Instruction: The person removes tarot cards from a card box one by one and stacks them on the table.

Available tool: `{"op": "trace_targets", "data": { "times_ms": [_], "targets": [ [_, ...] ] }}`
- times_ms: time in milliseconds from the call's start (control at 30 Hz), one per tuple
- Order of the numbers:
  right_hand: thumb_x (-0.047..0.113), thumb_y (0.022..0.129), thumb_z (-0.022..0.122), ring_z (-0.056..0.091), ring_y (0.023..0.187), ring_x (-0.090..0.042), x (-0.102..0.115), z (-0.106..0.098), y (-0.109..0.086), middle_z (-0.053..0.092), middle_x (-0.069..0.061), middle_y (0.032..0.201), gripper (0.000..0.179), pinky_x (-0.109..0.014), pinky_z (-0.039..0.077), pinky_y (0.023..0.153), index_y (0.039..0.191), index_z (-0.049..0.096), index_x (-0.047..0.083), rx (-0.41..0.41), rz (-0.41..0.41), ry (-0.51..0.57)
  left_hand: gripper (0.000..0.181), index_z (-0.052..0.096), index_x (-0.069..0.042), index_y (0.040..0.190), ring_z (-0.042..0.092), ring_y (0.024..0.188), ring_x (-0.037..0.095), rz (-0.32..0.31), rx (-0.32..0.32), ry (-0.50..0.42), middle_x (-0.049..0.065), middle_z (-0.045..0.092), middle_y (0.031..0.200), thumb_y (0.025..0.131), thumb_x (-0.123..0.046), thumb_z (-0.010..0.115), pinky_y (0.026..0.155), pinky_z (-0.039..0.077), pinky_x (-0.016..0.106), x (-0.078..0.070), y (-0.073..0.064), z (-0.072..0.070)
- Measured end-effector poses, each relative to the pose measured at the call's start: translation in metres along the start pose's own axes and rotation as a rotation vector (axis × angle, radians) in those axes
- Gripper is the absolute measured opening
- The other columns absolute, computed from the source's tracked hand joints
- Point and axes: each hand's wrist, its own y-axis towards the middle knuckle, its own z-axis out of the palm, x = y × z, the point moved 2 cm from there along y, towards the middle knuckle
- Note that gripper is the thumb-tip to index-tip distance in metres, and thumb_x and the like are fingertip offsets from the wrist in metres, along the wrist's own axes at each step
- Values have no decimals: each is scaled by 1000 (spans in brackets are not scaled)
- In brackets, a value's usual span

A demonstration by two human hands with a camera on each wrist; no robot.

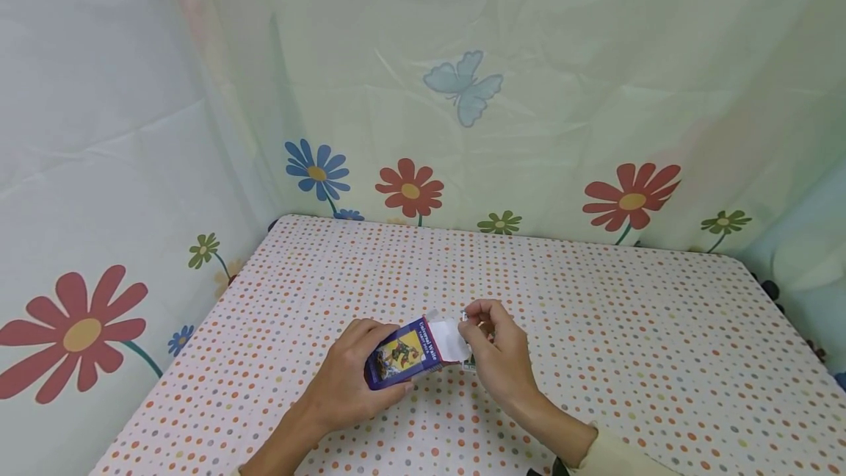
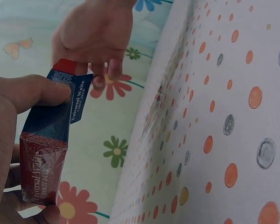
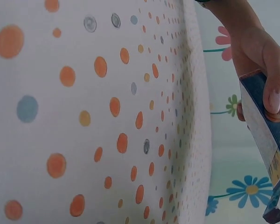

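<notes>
Brace left grip (image 1: 344,380), clasping tarot box (image 1: 399,355) short of counter's (image 1: 595,329) far edge; align right grip (image 1: 500,352), hold unclear, with flap (image 1: 451,340).

A white table (image 1: 628,336) with orange, grey and yellow dots spreads beneath the fingers (image 1: 487,307). Beyond them hangs a pale green sheet (image 1: 562,35), its printed blue butterfly (image 1: 465,85) above a row of flowers (image 1: 410,192). Left of the fingers, a whitish sheet (image 1: 86,167) bears a large red flower (image 1: 82,335); far right, a dark round object (image 1: 769,290) shows by the table's edge.
</notes>
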Motion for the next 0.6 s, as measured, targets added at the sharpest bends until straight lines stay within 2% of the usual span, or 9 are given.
{"op": "trace_targets", "data": {
  "times_ms": [400, 600],
  "targets": [
    [5, 93, 62, 52, 82, -20, 2, 4, -3, 58, -6, 98, 24, -25, 42, 73, 117, 61, 7, 22, -9, 81, 69, 64, -16, 131, 52, 99, 5, 6, -8, 1, -9, 59, 117, 72, -38, 91, 78, 52, 24, 0, 0, 0],
    [5, 94, 61, 51, 82, -20, 4, 6, -5, 57, -6, 99, 27, -23, 44, 71, 121, 60, 7, 46, -15, 85, 69, 64, -15, 131, 52, 99, 5, 12, -10, -3, -9, 59, 118, 72, -38, 91, 78, 52, 24, 0, 0, -1]
  ]
}}
